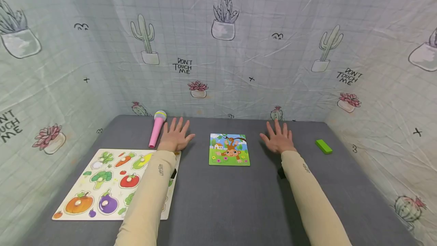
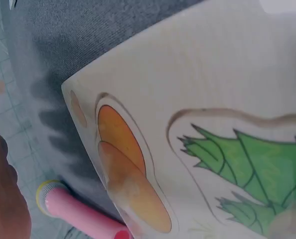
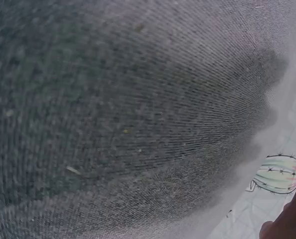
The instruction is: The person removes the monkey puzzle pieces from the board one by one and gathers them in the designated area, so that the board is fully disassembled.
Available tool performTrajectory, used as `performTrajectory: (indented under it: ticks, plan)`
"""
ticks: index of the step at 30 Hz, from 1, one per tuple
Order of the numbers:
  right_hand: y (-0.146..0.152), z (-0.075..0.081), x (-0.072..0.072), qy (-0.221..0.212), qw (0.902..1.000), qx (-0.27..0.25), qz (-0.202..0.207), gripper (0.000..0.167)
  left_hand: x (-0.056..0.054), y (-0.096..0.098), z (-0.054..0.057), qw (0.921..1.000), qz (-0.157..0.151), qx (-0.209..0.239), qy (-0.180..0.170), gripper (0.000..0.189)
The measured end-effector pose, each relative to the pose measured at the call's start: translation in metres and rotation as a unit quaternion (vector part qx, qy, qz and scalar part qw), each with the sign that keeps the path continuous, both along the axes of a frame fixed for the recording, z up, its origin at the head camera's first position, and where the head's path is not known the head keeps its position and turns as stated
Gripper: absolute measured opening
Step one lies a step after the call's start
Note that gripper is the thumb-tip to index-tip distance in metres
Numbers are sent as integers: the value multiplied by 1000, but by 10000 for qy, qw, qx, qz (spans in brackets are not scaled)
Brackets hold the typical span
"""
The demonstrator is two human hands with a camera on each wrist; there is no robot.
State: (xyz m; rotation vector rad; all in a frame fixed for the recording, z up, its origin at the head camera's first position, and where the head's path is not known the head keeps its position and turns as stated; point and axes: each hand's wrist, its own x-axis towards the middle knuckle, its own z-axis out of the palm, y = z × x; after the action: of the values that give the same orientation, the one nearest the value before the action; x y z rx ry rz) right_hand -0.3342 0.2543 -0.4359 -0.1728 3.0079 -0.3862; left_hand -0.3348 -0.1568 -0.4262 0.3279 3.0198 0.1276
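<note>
My left hand (image 1: 175,136) is held with its fingers spread, just right of a pink toy microphone (image 1: 157,130). Beneath its wrist and forearm lies a vegetable puzzle board (image 1: 89,177), partly hidden by the sleeve. In the left wrist view the board's orange and green pieces show close up, with the microphone (image 2: 80,211) past its edge. My right hand (image 1: 278,139), fingers also spread, holds nothing over the grey table. Between the hands lies a square monkey picture puzzle (image 1: 229,150). The right wrist view shows mostly grey cloth and part of the right hand (image 3: 290,214).
A small green block (image 1: 323,146) lies on the right side of the grey table (image 1: 225,204). Behind the table and along both sides hangs a curtain (image 1: 252,60) printed with cacti.
</note>
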Motion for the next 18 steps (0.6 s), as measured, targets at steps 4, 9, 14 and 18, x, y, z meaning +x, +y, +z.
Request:
performTrajectory:
  ticks: [4,9,14,18]
  plan:
    - [-8,1,-1,-75,9999,-105,-101,79,-3,9,-5,9984,-324,463,0,70]
    - [-39,7,-5,-64,9978,-652,73,72,2,37,-11,9768,-1018,1866,-245,64]
    - [-77,14,-8,-113,9886,-1390,566,60,10,65,-20,9538,-892,2843,-393,44]
    - [-104,18,-11,-266,9753,-1982,942,49,14,75,-29,9438,-496,3261,-191,31]
